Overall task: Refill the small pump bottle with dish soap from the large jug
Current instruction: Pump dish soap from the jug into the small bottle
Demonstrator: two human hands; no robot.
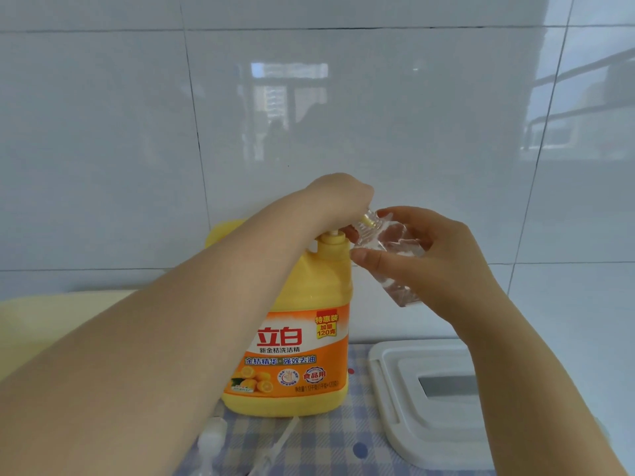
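Up above the jug (295, 338), right fingers (385, 261) curl round the tilted small bottle (388, 242); left hand (338, 197) covers the pump, fingers hidden.

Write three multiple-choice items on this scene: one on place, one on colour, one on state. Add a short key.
1. Where is the removed pump head?
A. on the checked cloth, in front of the jug
B. on the small bottle
C. on the white tray

2. What colour is the large jug?
A. blue
B. yellow
C. green

3. What is the right hand doing?
A. resting flat
B. holding the small clear bottle tilted at the jug's spout
C. gripping the jug's handle

Key: A, it lies on the cloth; B, body and cap are yellow; B, fingers curl round it.
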